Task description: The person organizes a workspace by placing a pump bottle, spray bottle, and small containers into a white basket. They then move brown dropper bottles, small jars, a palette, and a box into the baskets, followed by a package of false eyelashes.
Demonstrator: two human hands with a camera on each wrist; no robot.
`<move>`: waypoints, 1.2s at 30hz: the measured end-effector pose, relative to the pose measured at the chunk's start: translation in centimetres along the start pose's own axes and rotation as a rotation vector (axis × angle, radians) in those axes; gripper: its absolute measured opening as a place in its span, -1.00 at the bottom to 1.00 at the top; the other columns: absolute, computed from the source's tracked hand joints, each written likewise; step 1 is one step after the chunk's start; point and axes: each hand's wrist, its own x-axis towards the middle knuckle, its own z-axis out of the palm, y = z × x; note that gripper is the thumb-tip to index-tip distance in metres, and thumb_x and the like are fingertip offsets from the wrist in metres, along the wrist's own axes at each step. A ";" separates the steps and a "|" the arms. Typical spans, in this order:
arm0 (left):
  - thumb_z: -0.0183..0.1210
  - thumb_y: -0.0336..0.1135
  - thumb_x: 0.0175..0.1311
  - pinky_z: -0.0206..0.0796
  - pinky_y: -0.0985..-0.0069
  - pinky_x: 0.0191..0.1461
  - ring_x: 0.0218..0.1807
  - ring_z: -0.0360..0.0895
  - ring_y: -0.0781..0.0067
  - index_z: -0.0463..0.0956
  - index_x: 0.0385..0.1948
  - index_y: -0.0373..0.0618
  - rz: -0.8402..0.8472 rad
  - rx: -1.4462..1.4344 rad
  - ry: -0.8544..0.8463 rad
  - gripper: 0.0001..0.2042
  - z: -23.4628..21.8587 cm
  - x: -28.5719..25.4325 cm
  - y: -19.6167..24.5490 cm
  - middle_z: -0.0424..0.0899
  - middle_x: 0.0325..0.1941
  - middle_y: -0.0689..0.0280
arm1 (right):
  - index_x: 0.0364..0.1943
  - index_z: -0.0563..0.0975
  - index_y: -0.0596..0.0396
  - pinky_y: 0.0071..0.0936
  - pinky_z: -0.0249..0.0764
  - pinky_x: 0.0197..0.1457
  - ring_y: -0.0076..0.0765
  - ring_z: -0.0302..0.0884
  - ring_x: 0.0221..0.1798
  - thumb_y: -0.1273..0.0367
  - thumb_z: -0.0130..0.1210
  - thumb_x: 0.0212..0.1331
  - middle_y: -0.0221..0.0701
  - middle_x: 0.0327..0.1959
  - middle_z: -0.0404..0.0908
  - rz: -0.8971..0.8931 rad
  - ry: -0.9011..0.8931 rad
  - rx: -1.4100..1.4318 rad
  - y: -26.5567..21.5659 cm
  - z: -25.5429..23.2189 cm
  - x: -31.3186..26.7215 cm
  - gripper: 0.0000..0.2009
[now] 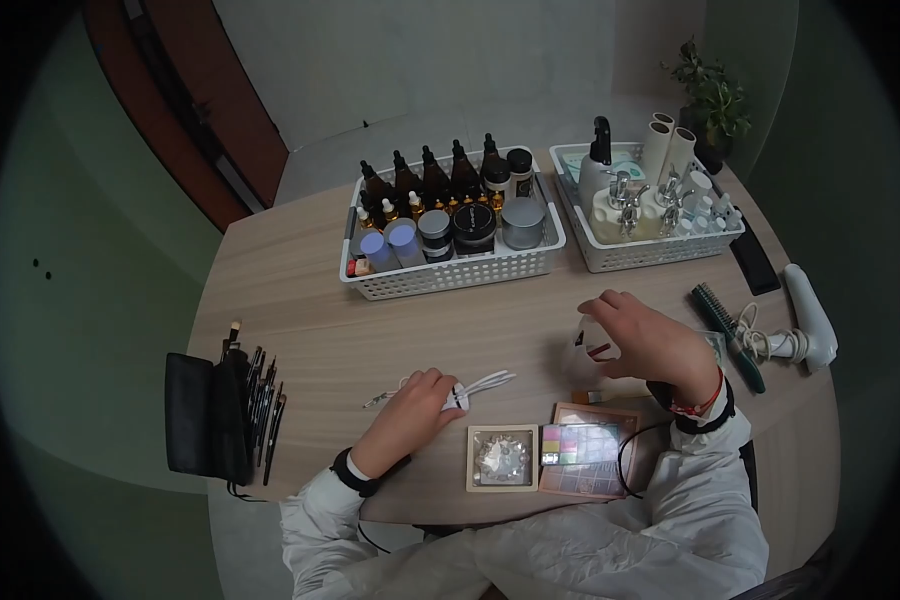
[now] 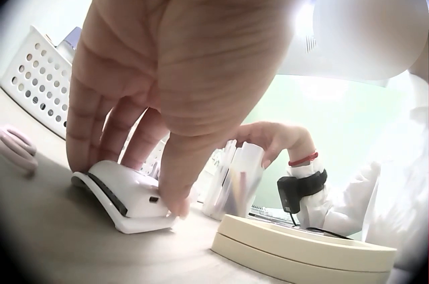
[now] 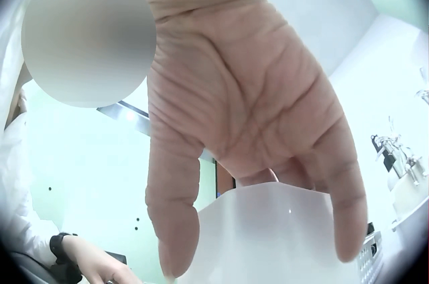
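My left hand [image 1: 416, 408] lies over a small white device [image 2: 134, 197] with a curved base, on the table. Its fingers reach down the far side and the thumb rests at the near edge. White strands [image 1: 490, 381] stretch out beside the device. The right hand [image 1: 647, 338] grips an upright, translucent tub [image 2: 234, 180] from above, with thumb and fingers on opposite sides. Inside the tub stand thin sticks, one dark red. Just below the hands lie a cream-framed square box [image 1: 471, 459] with a clear ornament and a pastel palette [image 1: 566, 446] on a pinkish tray [image 1: 582, 484].
A white basket [image 1: 460, 277] of bottles and jars stands at the back, beside a second basket [image 1: 665, 252] with pump bottles. Makeup brushes [image 1: 267, 405] and a black case [image 1: 192, 415] are at left. A green comb [image 1: 727, 330] and a white hair dryer [image 1: 812, 318] lie at right.
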 end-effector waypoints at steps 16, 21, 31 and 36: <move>0.27 -0.20 0.08 0.26 0.24 0.14 0.11 0.35 -0.04 0.33 0.09 -0.26 0.026 0.111 0.176 -0.45 -1.4 -0.6 4.3 0.37 0.09 0.00 | -0.08 0.36 0.18 -0.28 0.42 -0.01 -0.03 0.44 -0.05 0.43 0.38 -0.28 -0.19 -0.13 0.40 0.064 -0.036 0.049 -0.4 -0.3 0.8 -0.42; 0.33 0.05 -0.08 0.11 0.15 0.29 0.28 0.21 -0.10 0.16 0.26 -0.18 0.282 0.029 -0.176 -0.14 -0.4 -2.7 7.0 0.18 0.29 -0.09 | -0.06 0.36 0.17 -0.28 0.42 0.00 -0.02 0.45 -0.05 0.43 0.38 -0.27 -0.18 -0.11 0.39 0.043 -0.042 0.056 -0.2 -0.4 0.8 -0.42; 0.47 -0.12 -0.34 0.24 0.41 0.13 0.01 0.32 0.15 0.22 0.19 -0.28 0.263 0.007 -0.193 -0.07 0.8 -2.5 5.3 0.35 0.01 0.08 | -0.02 0.35 0.17 -0.27 0.44 0.00 0.00 0.47 -0.06 0.45 0.38 -0.28 -0.18 -0.08 0.39 0.064 -0.038 0.069 0.1 -0.4 0.8 -0.39; 0.48 -0.11 -0.39 0.24 0.43 0.08 -0.07 0.32 0.18 0.22 0.17 -0.39 0.242 0.037 -0.126 -0.05 0.6 -2.4 4.9 0.38 -0.05 0.12 | -0.03 0.35 0.17 -0.27 0.44 -0.02 0.02 0.47 -0.06 0.47 0.38 -0.29 -0.17 -0.09 0.40 0.116 0.010 -0.020 0.6 -0.3 0.9 -0.39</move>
